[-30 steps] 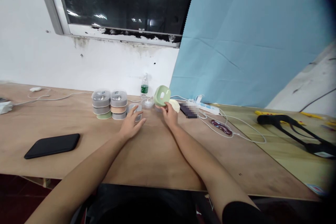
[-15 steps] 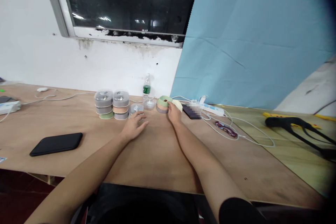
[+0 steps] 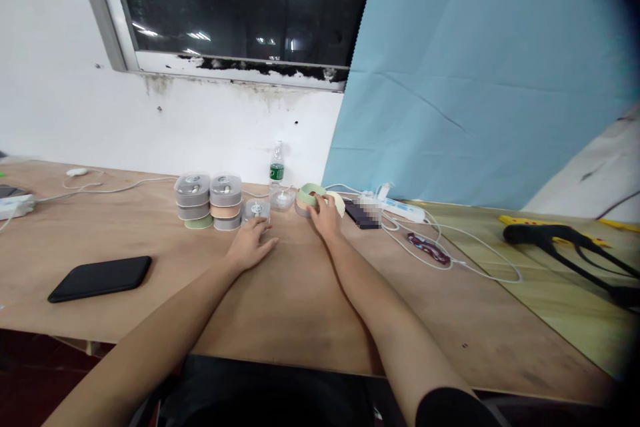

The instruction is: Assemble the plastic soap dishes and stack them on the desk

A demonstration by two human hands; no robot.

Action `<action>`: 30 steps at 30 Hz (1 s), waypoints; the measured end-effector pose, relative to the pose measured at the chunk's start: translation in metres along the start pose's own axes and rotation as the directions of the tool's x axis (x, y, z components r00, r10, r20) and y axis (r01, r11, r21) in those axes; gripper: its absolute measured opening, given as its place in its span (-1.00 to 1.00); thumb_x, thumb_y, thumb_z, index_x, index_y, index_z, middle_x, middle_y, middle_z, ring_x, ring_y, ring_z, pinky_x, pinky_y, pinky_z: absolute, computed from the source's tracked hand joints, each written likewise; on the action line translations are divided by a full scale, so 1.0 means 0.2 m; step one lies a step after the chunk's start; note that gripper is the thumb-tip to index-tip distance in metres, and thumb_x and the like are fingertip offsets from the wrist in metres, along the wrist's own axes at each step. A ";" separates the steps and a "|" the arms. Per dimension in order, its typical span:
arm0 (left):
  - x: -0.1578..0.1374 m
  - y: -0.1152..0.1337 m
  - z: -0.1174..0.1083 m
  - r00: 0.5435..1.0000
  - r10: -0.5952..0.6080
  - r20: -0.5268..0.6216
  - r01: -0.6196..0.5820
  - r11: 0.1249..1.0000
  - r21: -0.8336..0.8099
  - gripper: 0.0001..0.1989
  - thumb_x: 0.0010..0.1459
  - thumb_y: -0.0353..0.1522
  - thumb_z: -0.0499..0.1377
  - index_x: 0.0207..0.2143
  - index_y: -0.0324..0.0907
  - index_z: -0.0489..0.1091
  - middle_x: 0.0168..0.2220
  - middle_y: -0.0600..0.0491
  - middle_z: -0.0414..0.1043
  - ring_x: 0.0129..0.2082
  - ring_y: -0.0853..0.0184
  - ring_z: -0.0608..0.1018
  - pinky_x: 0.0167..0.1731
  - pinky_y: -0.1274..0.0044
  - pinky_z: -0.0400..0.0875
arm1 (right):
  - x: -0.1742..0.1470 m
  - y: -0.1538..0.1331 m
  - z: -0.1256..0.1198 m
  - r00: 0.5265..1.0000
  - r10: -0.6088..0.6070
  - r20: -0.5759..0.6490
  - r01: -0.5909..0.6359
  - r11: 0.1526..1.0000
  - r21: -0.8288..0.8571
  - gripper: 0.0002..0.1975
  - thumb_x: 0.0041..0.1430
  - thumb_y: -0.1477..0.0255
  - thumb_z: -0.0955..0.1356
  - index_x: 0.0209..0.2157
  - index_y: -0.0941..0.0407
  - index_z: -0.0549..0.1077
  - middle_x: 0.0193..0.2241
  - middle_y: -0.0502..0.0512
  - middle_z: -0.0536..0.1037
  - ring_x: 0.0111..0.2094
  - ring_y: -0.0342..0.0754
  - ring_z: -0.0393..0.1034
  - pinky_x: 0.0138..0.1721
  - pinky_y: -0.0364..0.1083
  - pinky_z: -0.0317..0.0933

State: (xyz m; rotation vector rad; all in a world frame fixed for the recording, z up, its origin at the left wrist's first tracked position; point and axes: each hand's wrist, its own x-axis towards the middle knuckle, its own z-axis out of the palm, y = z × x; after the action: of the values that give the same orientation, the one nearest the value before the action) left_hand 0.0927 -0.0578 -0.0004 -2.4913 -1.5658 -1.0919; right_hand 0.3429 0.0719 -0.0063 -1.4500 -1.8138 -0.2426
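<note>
My left hand [image 3: 251,245] rests with fingers spread, fingertips touching the near side of a small container with a clear lid [image 3: 256,209]. At the back of the table, my right hand [image 3: 327,217] has its fingers over the near rim of a green open container [image 3: 311,189], and its thumb is at the outer side. Below the green one sit an orange and a grey layer [image 3: 301,211], partly hidden by that hand. A cream-coloured piece [image 3: 340,203] shows just behind the right hand. Between the hands lies a clear lid [image 3: 283,199].
Two stacks of lidded containers [image 3: 193,197] stand to the left. A plastic bottle [image 3: 277,163] is against the wall. A black phone [image 3: 100,278] lies front left. To the right are a dark pixelated object [image 3: 361,215], a power strip [image 3: 407,210], white cables and a maroon wrapper [image 3: 429,248].
My right hand has shifted slightly at the green container, its fingers now reaching further over the near rim. The left hand stays by the small container. The view has moved a little.
</note>
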 end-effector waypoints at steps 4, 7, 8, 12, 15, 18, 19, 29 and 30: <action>0.00 -0.01 0.01 1.000 0.003 -0.006 -0.002 1.000 0.027 -0.57 0.17 -0.10 0.07 -0.05 -0.18 0.40 0.09 -0.12 0.31 0.12 0.11 0.34 0.13 0.26 0.24 | 0.00 0.02 0.01 0.999 -0.049 0.010 0.048 0.995 0.089 -0.66 0.18 0.35 0.27 0.00 0.07 0.37 0.02 0.18 0.31 -0.01 0.07 0.27 -0.06 0.00 0.24; 0.00 -0.02 0.02 1.000 0.005 0.007 -0.005 0.999 0.048 -0.58 0.16 -0.10 0.08 -0.07 -0.18 0.41 0.10 -0.13 0.30 0.15 0.09 0.31 0.14 0.24 0.22 | 0.01 0.02 0.00 0.997 -0.062 -0.053 0.070 0.985 0.160 -0.66 0.20 0.34 0.24 0.00 0.13 0.33 -0.04 0.22 0.37 0.00 0.06 0.26 -0.03 0.01 0.21; 0.00 -0.03 0.02 1.000 0.009 0.013 -0.009 0.999 0.050 -0.58 0.16 -0.10 0.08 -0.07 -0.18 0.42 0.11 -0.13 0.29 0.16 0.08 0.30 0.15 0.23 0.21 | 0.01 0.02 0.00 0.995 -0.051 -0.085 0.065 0.982 0.177 -0.66 0.21 0.31 0.24 -0.02 0.15 0.32 -0.07 0.24 0.39 -0.02 0.07 0.27 -0.03 0.01 0.21; 0.00 -0.03 0.02 1.000 0.012 0.019 -0.013 0.999 0.035 -0.58 0.16 -0.10 0.08 -0.07 -0.18 0.42 0.11 -0.14 0.29 0.17 0.07 0.29 0.15 0.21 0.20 | 0.01 0.01 0.00 0.977 0.049 -0.209 0.014 0.957 0.289 -0.60 0.20 0.17 0.25 -0.07 0.18 0.27 -0.15 0.27 0.42 -0.19 0.02 0.36 -0.12 -0.01 0.26; 0.00 -0.03 0.02 1.000 0.013 0.027 -0.014 0.999 0.036 -0.58 0.16 -0.10 0.07 -0.08 -0.19 0.42 0.11 -0.15 0.29 0.18 0.07 0.27 0.16 0.22 0.19 | 0.02 -0.01 0.02 0.952 0.183 -0.243 -0.061 0.897 0.437 -0.55 0.22 0.14 0.21 0.00 0.16 0.16 -0.15 0.25 0.43 -0.30 -0.05 0.42 -0.27 -0.08 0.30; 0.00 -0.03 0.01 0.999 0.019 0.047 -0.022 0.999 0.047 -0.56 0.16 -0.09 0.06 -0.07 -0.19 0.42 0.10 -0.15 0.29 0.18 0.07 0.26 0.17 0.24 0.18 | 0.04 -0.02 0.03 0.917 0.351 -0.191 -0.187 0.799 0.572 -0.50 0.24 0.14 0.17 0.08 0.15 0.05 -0.20 0.22 0.46 -0.45 -0.08 0.44 -0.41 -0.11 0.29; 0.00 -0.03 0.01 0.999 0.018 0.048 -0.021 0.999 0.046 -0.56 0.16 -0.09 0.07 -0.07 -0.19 0.42 0.10 -0.14 0.29 0.18 0.07 0.27 0.16 0.24 0.18 | 0.04 -0.02 0.03 0.905 0.394 -0.160 -0.229 0.768 0.598 -0.48 0.23 0.13 0.18 0.09 0.16 0.04 -0.25 0.20 0.48 -0.49 -0.07 0.44 -0.43 -0.11 0.28; 0.00 -0.03 0.01 0.998 0.024 0.050 -0.025 0.999 0.027 -0.56 0.15 -0.09 0.08 -0.07 -0.20 0.42 0.09 -0.15 0.30 0.16 0.06 0.28 0.16 0.22 0.18 | 0.00 0.01 0.05 0.960 0.276 0.051 -0.259 0.800 0.541 -0.50 0.12 0.14 0.26 0.00 0.16 0.27 -0.54 0.00 0.49 -0.56 -0.02 0.42 -0.34 -0.04 0.30; 0.00 -0.03 0.01 0.998 0.024 0.051 -0.025 0.999 0.027 -0.56 0.15 -0.09 0.07 -0.08 -0.19 0.42 0.09 -0.15 0.30 0.16 0.06 0.28 0.16 0.22 0.18 | 0.00 0.00 0.05 0.970 0.235 0.065 -0.233 0.817 0.528 -0.53 0.12 0.15 0.26 -0.02 0.15 0.29 -0.54 0.01 0.50 -0.55 -0.02 0.42 -0.33 -0.04 0.30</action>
State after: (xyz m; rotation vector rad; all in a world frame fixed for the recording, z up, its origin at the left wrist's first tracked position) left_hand 0.0886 -0.0538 -0.0031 -2.5327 -1.5470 -1.0053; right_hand 0.3386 0.0778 -0.0134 -1.2410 -1.5105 0.3648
